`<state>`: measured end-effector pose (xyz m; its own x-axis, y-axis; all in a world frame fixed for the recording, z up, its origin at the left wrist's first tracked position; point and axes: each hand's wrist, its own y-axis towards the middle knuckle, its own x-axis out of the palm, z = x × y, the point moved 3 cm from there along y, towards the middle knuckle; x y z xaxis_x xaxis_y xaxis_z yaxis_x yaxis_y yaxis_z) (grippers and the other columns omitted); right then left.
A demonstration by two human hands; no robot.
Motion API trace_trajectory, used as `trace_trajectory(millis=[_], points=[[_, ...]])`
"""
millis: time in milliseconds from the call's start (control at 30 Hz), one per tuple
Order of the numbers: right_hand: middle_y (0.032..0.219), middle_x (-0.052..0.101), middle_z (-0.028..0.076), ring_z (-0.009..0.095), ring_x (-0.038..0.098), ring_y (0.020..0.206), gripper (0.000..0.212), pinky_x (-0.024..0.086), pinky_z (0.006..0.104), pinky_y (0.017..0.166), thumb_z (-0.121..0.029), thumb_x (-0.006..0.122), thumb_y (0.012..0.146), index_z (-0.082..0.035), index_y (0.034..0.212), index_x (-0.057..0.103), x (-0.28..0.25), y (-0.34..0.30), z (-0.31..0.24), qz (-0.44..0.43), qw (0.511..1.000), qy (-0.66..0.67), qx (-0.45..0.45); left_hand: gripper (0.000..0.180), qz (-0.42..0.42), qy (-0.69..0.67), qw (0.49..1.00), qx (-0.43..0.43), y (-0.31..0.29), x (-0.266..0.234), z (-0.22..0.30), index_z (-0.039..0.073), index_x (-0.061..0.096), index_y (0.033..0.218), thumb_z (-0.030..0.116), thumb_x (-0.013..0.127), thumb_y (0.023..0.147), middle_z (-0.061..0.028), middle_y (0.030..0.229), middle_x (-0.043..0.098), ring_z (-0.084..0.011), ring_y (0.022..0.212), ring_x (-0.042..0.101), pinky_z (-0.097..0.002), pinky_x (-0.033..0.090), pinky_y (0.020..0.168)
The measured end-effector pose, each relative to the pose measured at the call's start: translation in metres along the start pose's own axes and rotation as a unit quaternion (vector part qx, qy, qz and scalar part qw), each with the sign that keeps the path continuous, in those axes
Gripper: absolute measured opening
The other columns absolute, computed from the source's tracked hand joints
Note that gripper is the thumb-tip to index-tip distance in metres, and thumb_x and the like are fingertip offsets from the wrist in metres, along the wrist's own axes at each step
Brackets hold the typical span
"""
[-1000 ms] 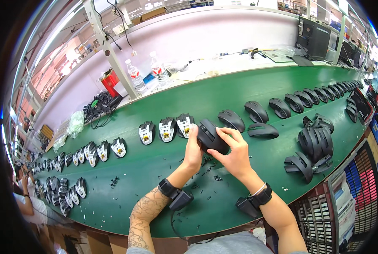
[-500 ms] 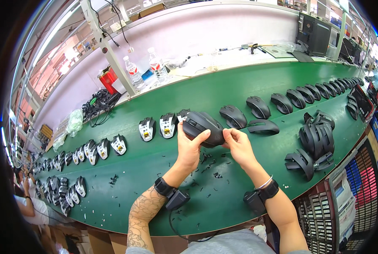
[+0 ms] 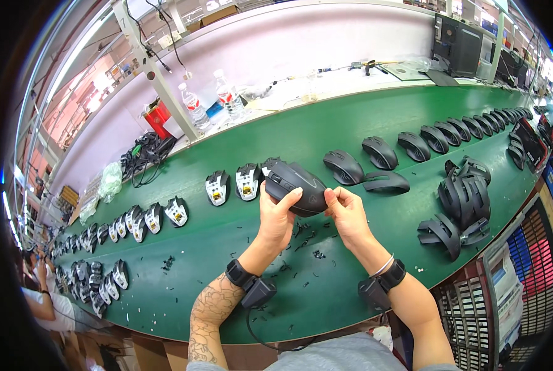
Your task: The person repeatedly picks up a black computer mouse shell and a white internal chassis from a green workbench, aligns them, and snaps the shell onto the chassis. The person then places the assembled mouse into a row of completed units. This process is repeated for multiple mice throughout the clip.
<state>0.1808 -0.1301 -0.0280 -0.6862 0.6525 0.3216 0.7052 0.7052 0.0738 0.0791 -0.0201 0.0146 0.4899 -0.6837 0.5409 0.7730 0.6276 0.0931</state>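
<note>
A black computer mouse (image 3: pixel 298 191) is held up over the bench, its top shell facing me and tilted. My left hand (image 3: pixel 278 217) is closed round its left side, thumb lying across the top shell. At the mouse's rear right edge, the thumb and bent fingers of my right hand (image 3: pixel 349 216) pinch together. Whether a small part sits between those fingertips is hidden. Just behind the held mouse stand opened mice with white inner bases (image 3: pixel 247 183). A finished-looking black mouse (image 3: pixel 343 167) and a loose black top shell (image 3: pixel 386 182) lie to its right.
Rows of mice run along the green bench (image 3: pixel 276 130) to both sides. Stacked black shells (image 3: pixel 465 198) sit at the right, near a plastic crate (image 3: pixel 468 315). Small black bits (image 3: pixel 318 254) are scattered below my hands. Water bottles (image 3: pixel 229 96) stand on the back shelf.
The mouse has tilted slightly in my hands, and the light now picks out its top shell's markings. Both hands keep nearly the same grip; the whole view has shifted a little.
</note>
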Motion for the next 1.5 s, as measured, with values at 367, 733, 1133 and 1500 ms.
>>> trace_trajectory(millis=[367, 733, 1133, 1500], points=[[0.106, 0.059, 0.010, 0.018, 0.061, 0.093, 0.073, 0.055, 0.0314, 0.079, -0.010, 0.088, 0.058, 0.001, 0.123, 0.056, 0.013, -0.010, -0.047, -0.017, 0.950, -0.248, -0.191, 0.027, 0.009, -0.026, 0.999, -0.037, 0.000, 0.001, 0.006, 0.006, 0.050, 0.113, 0.024, 0.055, 0.093, -0.0058, 0.108, 0.058, -0.0169, 0.101, 0.058, -0.0341, 0.051, 0.086], [0.102, 0.061, 0.008, 0.015, 0.062, 0.089, 0.068, 0.054, 0.0284, 0.076, -0.007, 0.086, 0.059, 0.001, 0.121, 0.060, 0.005, -0.008, -0.054, -0.076, 0.942, -0.263, -0.193, 0.032, 0.064, 0.143, 0.986, -0.055, 0.015, -0.024, 0.021, 0.006, 0.063, 0.102, 0.032, 0.044, 0.098, -0.0031, 0.093, 0.065, -0.0126, 0.087, 0.063, -0.0317, 0.052, 0.077], [0.087, 0.070, 0.010, 0.012, 0.063, 0.080, 0.042, 0.049, 0.0276, 0.077, -0.024, 0.081, 0.074, 0.006, 0.099, 0.069, -0.003, -0.001, -0.045, -0.054, 0.996, -0.067, 0.006, 0.063, 0.004, 0.180, 0.980, -0.087, -0.008, 0.004, 0.000, 0.005, 0.062, 0.077, 0.059, 0.034, 0.094, -0.0049, 0.066, 0.060, -0.0144, 0.060, 0.057, -0.0285, 0.046, 0.059], [0.106, 0.063, 0.016, 0.028, 0.056, 0.102, 0.061, 0.046, 0.0368, 0.088, -0.035, 0.078, 0.073, 0.005, 0.116, 0.060, -0.033, 0.003, -0.073, 0.089, 0.844, -0.471, -0.241, 0.036, -0.017, 0.173, 0.977, -0.120, 0.004, -0.001, -0.010, 0.003, 0.057, 0.070, 0.029, 0.052, 0.095, -0.0013, 0.059, 0.054, -0.0100, 0.048, 0.049, -0.0225, 0.039, 0.047]])
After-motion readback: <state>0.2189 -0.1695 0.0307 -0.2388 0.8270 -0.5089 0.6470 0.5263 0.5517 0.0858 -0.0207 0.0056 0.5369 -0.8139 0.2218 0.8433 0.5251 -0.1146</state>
